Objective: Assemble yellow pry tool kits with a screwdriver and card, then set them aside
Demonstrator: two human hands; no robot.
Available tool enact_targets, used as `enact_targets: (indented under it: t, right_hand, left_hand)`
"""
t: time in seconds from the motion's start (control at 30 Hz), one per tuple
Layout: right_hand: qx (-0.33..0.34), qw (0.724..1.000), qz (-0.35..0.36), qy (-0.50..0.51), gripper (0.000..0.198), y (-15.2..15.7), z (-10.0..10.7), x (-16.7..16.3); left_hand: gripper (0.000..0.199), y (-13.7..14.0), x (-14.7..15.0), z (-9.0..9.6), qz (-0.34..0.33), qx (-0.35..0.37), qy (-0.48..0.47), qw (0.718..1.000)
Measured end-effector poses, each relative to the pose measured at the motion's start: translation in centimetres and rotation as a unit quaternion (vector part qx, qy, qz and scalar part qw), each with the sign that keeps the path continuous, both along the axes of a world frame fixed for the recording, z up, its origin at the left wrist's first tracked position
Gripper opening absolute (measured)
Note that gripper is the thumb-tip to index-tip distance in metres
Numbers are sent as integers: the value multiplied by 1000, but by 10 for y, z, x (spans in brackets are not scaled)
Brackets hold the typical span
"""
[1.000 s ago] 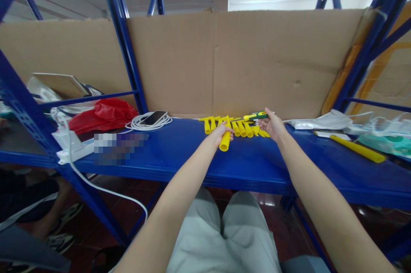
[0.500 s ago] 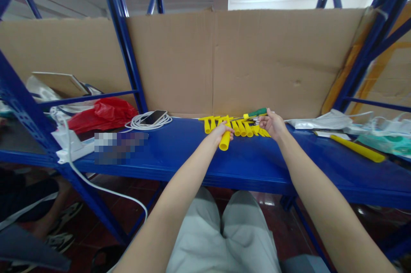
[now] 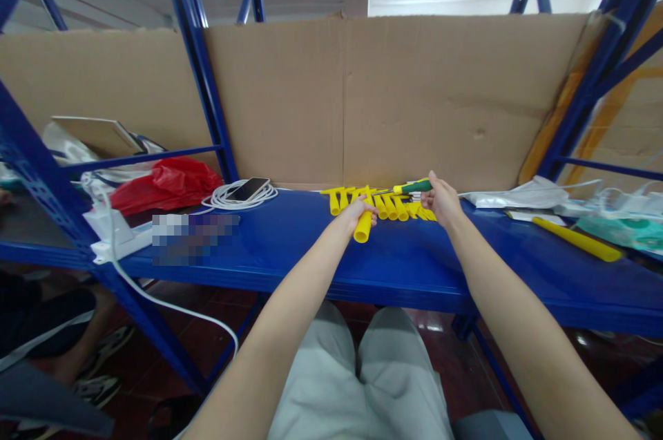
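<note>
Head view: left hand (image 3: 356,215) clenched round a yellow tube-shaped piece (image 3: 364,222), right hand (image 3: 441,201) gripping a green-and-yellow screwdriver (image 3: 417,186).
My piece sits mid-length over the blue shelf (image 3: 295,240), open end toward the front edge; screwdriver shaft points left at its far end, can't tell if the tip touches. Other yellow pieces (image 3: 382,208) line up near the back edge, both sides of my left hand. Phone (image 3: 251,189) on coiled white cable (image 3: 219,199), back edge, further left.

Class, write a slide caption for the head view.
Left hand grips a yellow tube, right hand a screwdriver, over a blue shelf.
</note>
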State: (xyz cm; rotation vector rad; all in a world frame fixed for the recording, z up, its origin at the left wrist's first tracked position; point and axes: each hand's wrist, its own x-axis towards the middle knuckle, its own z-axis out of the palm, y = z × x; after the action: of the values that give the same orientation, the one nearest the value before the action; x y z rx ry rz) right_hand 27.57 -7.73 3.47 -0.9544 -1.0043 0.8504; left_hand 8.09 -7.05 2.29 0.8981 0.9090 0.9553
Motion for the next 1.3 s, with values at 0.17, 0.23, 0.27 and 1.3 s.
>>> enact_targets:
  t: [0.17,0.23,0.27,1.3]
  right_hand:
    - [-6,999,39,23,34,-3,4,0]
    - [-9,997,66,38,32,-4,6,0]
    - [-8,996,75,42,30,-4,6,-1]
    - [21,998,57,-15,39,9,-5,10]
  left_hand:
    - [74,0,0,0,3,-1,3,1000]
    - [75,0,0,-1,2,-2,1,1000]
    - [76,1,-1,-1,2,-1,-1,1000]
    - [80,-2,0,1,6,-2,12,1000]
